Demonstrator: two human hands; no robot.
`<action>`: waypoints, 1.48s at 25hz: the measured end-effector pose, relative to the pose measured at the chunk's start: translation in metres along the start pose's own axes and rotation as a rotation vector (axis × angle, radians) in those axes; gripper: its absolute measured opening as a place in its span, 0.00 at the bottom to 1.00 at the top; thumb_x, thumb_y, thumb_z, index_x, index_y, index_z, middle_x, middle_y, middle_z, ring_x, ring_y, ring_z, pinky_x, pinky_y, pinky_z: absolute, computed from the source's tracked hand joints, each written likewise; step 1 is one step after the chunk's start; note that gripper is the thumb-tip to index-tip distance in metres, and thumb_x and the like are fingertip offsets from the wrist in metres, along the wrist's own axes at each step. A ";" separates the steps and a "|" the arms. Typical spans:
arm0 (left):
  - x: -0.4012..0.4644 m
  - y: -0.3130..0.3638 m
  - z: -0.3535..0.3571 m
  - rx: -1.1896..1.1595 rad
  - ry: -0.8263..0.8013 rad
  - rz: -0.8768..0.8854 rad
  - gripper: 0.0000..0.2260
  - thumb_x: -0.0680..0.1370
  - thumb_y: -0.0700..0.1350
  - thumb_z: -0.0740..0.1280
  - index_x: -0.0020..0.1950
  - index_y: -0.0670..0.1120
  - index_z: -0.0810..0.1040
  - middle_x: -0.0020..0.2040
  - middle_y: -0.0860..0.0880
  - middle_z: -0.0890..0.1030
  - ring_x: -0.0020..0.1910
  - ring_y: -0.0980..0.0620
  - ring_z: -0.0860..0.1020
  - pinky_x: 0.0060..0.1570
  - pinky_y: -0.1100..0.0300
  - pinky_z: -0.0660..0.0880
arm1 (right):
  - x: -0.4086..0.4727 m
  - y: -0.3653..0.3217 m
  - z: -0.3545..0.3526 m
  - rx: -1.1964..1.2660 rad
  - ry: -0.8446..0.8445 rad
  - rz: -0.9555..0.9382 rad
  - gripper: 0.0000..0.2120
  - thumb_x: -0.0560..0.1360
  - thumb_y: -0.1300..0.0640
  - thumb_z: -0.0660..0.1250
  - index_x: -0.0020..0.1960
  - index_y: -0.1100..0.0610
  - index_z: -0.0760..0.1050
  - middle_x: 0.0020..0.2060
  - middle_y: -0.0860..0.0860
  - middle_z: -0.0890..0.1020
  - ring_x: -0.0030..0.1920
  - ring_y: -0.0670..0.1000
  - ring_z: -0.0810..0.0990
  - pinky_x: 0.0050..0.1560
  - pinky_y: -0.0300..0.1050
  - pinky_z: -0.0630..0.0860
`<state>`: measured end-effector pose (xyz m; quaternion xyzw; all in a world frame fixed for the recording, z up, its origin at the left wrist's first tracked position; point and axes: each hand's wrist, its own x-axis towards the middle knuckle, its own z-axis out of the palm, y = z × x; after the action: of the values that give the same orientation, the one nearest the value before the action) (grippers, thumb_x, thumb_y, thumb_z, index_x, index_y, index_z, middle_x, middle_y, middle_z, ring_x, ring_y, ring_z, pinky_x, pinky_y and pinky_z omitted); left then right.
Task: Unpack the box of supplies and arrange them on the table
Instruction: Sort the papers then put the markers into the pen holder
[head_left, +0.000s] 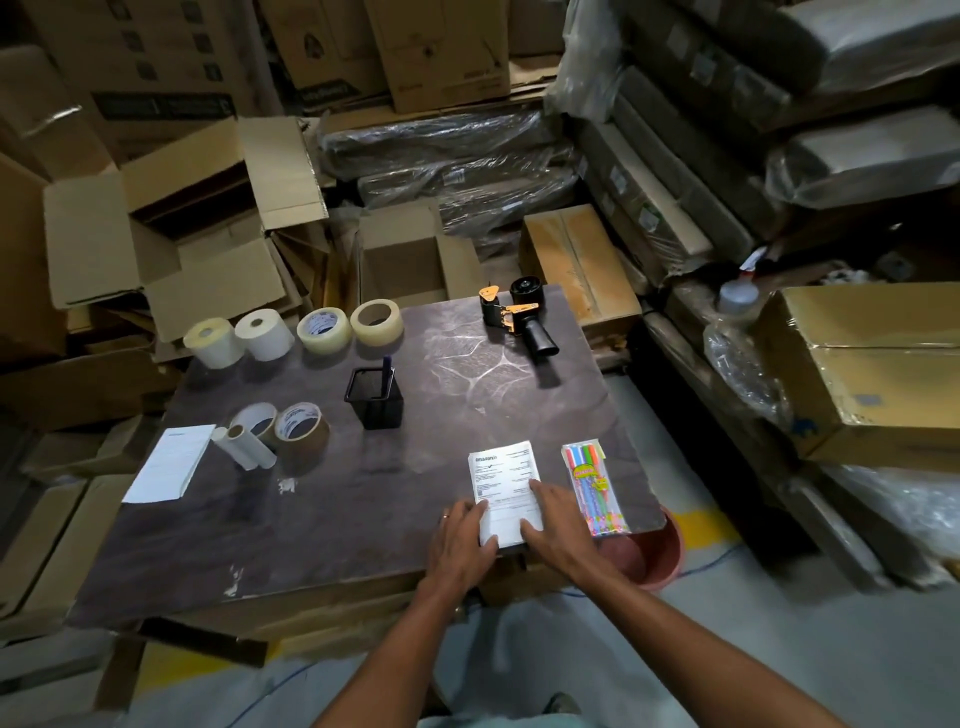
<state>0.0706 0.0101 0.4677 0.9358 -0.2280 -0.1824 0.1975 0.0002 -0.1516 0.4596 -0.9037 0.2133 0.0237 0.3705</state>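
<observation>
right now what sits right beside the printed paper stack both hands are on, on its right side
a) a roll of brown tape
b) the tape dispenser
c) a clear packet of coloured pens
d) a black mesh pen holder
c: the packet of coloured pens lies flat just right of the paper stack that the left hand and right hand press on, near the table's front edge.

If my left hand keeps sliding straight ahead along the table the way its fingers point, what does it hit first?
Probably nothing soon: past the printed slip under the left hand, the table looks bare, with the tape dispenser far beyond.
</observation>
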 end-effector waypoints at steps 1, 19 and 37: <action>0.001 0.001 0.001 0.028 0.008 -0.004 0.27 0.76 0.53 0.64 0.75 0.49 0.66 0.67 0.50 0.69 0.63 0.49 0.69 0.62 0.54 0.72 | 0.001 -0.004 0.001 0.016 -0.001 0.015 0.34 0.73 0.51 0.66 0.76 0.59 0.62 0.70 0.57 0.70 0.69 0.57 0.69 0.70 0.47 0.64; -0.003 -0.007 0.015 -0.064 0.140 0.002 0.25 0.74 0.51 0.69 0.70 0.52 0.71 0.65 0.55 0.71 0.61 0.53 0.71 0.60 0.57 0.73 | 0.049 -0.024 -0.002 0.353 0.008 0.420 0.22 0.68 0.49 0.70 0.59 0.57 0.79 0.57 0.56 0.82 0.54 0.56 0.81 0.55 0.53 0.80; 0.022 0.006 -0.012 -0.954 0.151 -0.268 0.40 0.74 0.47 0.74 0.78 0.57 0.54 0.66 0.48 0.72 0.58 0.49 0.78 0.56 0.50 0.79 | 0.034 -0.029 -0.025 0.685 0.061 0.137 0.18 0.76 0.63 0.69 0.63 0.52 0.70 0.54 0.48 0.80 0.53 0.48 0.81 0.49 0.43 0.81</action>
<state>0.0916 -0.0025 0.4754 0.7728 0.0181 -0.2220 0.5943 0.0403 -0.1628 0.4899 -0.7107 0.2800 -0.0515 0.6433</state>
